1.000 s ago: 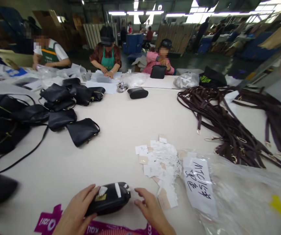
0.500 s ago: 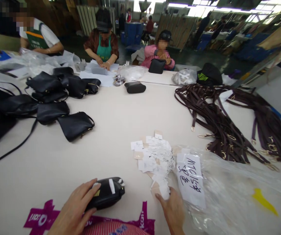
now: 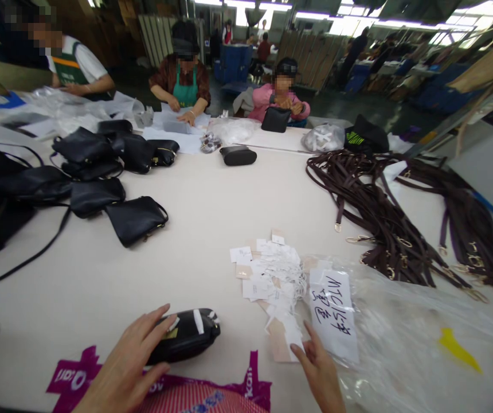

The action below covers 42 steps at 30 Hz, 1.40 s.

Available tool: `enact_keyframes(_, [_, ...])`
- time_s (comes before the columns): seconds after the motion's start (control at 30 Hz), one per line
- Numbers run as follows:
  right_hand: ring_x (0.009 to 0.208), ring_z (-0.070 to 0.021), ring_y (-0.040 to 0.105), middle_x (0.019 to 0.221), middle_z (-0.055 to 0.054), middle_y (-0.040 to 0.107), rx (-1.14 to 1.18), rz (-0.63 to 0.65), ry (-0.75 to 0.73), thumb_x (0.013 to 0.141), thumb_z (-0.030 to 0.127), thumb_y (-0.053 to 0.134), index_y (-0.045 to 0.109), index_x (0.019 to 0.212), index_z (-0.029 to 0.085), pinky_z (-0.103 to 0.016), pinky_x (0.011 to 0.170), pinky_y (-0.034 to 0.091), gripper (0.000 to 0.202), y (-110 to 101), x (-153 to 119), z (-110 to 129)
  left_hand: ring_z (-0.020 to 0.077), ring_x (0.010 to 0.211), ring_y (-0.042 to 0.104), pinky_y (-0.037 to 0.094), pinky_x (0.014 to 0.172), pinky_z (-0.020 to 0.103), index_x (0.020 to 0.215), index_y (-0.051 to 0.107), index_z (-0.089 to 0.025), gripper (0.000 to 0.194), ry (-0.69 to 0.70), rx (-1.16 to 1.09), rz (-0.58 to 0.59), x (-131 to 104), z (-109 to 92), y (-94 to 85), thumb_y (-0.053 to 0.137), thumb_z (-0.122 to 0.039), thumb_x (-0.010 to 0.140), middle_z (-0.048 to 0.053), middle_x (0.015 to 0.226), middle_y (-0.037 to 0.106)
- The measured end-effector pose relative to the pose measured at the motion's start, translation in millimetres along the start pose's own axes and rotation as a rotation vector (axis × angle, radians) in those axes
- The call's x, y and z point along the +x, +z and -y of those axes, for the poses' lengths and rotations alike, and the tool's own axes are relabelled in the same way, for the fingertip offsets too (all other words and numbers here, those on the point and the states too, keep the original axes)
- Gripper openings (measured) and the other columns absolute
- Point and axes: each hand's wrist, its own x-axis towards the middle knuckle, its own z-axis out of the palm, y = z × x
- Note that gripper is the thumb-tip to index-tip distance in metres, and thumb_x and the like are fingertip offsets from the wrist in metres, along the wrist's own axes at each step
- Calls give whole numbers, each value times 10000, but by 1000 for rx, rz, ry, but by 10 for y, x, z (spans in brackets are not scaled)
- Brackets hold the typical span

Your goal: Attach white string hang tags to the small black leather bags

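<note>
One black pouch (image 3: 184,341) sits on the table (image 3: 203,252) under my half-open left hand (image 3: 137,355); my right hand (image 3: 317,364), loosely curled, touches the pile of tags (image 3: 278,287) with its fingertips.

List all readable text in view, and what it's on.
"MTC15" (the 5 may be an S), handwritten on the white paper sheet; the sign after it and the second line of characters are unclear.
"kari" or "kan", on the purple printed tape; lettering partly hidden.
Too small or blurred: hang tags, green marks on black cap, white print on blue packet.
</note>
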Motion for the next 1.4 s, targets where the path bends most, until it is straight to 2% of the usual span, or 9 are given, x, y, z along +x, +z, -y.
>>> enact_keyframes(0.17, [837,-273,680,876,-61,749,289,33,93,674,618,705,730,1010,178,-320,744,548,554,-179,-53,191,255,1243,582,522,1013,363,1403,474,-309,557,1,-62,-18,55,-119,-115,592,-255,861,57,1442,540])
enact_keyframes(0.37, [652,-230,642,656,-28,692,384,227,2,713,607,715,747,755,215,-280,597,535,395,-484,-192,632,230,1257,571,510,1029,381,1389,480,-336,488,14,-280,77,276,-406,-337,526,-227,915,37,1438,543])
enact_keyframes(0.5, [662,-231,642,657,-45,686,423,472,-117,746,586,707,746,693,216,-299,630,538,375,-560,-314,1038,210,1329,492,428,1103,415,1382,492,-325,545,19,-658,267,599,-802,-364,447,-91,892,40,1459,518])
enact_keyframes(0.6, [653,-225,640,645,-51,682,465,656,-208,792,570,681,743,685,211,-315,650,535,379,-547,-390,1354,149,983,675,514,959,335,1446,414,-301,728,-13,-1058,556,841,-1094,-212,439,5,787,65,1269,651])
enact_keyframes(0.7, [660,-218,648,649,-45,682,479,674,-253,836,559,646,748,700,222,-316,669,545,376,-557,-409,1524,124,716,638,512,688,246,1394,476,-263,651,-81,-1384,869,953,-1230,-15,548,-87,771,13,933,694])
enact_keyframes(0.77, [691,-218,660,686,-47,693,426,594,-312,865,532,623,759,730,239,-301,669,552,350,-587,-385,1507,106,645,574,459,628,219,1205,625,-200,432,-191,-1475,909,943,-1213,66,586,-160,777,-14,797,638])
enact_keyframes(1.03, [914,-252,692,1012,-103,704,-32,57,-578,927,512,524,769,1048,295,-321,758,579,349,-432,-274,962,115,624,542,392,616,208,735,655,-160,145,-316,-994,619,711,-954,112,536,-152,817,-36,630,579])
enact_keyframes(1.2, [754,-213,679,869,-88,672,-148,92,-612,982,491,424,755,1009,259,-297,661,561,405,-263,-291,797,133,629,547,389,638,221,657,613,-180,207,-195,-546,570,628,-975,94,552,-181,855,-19,620,597])
enact_keyframes(1.4, [922,-294,654,1029,-107,721,-346,105,-842,947,298,514,741,1024,281,-440,810,550,240,-129,-326,929,143,616,561,398,601,215,684,623,-191,195,-141,-441,622,651,-1070,98,542,-174,861,-11,623,616])
